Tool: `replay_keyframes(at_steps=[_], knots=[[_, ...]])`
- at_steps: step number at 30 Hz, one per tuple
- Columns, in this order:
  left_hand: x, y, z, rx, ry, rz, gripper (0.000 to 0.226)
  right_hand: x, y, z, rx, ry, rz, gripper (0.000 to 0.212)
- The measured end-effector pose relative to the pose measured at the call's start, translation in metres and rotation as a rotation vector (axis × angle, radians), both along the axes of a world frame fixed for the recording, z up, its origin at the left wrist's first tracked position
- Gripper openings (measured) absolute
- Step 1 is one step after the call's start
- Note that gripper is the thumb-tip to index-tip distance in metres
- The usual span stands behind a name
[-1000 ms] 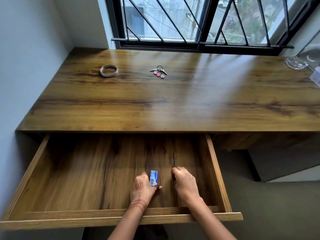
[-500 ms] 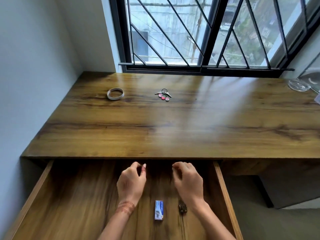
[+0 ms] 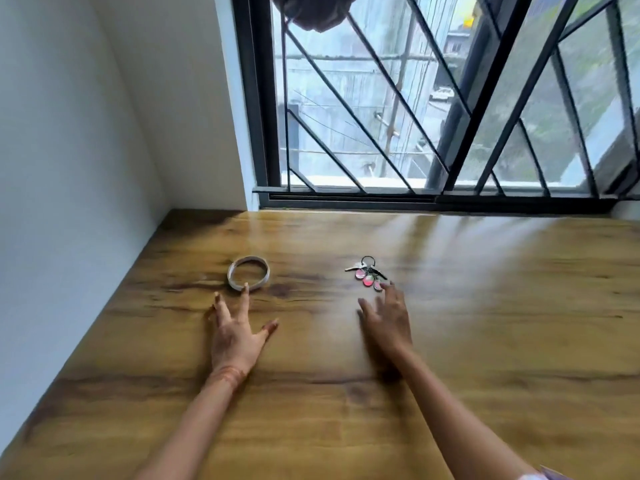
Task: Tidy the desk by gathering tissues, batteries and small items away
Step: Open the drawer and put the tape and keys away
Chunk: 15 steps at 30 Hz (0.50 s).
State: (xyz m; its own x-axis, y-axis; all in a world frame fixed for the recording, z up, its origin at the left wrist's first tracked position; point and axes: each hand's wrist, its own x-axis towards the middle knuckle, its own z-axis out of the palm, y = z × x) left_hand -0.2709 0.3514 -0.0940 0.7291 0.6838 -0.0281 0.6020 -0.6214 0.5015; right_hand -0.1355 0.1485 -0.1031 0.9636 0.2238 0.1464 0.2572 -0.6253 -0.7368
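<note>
As arms stretch forward, splayed left hand point(image 3: 235, 336) at ring point(image 3: 248, 259); splayed right hand point(image 3: 388, 323) beside keys point(image 3: 367, 276).

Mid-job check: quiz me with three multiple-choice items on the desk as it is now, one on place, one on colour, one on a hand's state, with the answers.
1. Where does the ring lie from the keys?
A) to their left
B) to their right
C) on them

2. What colour are the key tags?
A) blue
B) pink
C) yellow

3. How is the left hand?
A) gripping the keys
B) a fist
C) open, fingers spread

Answers:
1 A, the ring sits in front of the left hand and the keys in front of the right hand.
2 B, the tags among the keys show pink.
3 C, its straight fingers reach toward the ring and hold nothing.
</note>
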Motion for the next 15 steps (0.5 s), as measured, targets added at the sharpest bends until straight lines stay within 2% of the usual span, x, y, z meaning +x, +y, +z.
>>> replay_keyframes(at_steps=[3,6,11,15], knots=[[0.028,0.025,-0.011,0.052,-0.053,0.067,0.089,0.037,0.020,0.000,0.053,0.036,-0.083,0.056],[0.045,0.033,-0.018,0.117,-0.100,0.135,0.072,0.065,0.033,0.001,0.043,0.041,-0.139,0.054],[0.049,0.034,-0.022,0.144,-0.200,0.190,0.041,0.088,0.048,-0.007,0.007,0.020,-0.253,0.027],[0.041,0.030,-0.016,0.041,-0.309,0.192,0.032,0.081,0.042,-0.002,0.305,0.139,-0.304,0.009]])
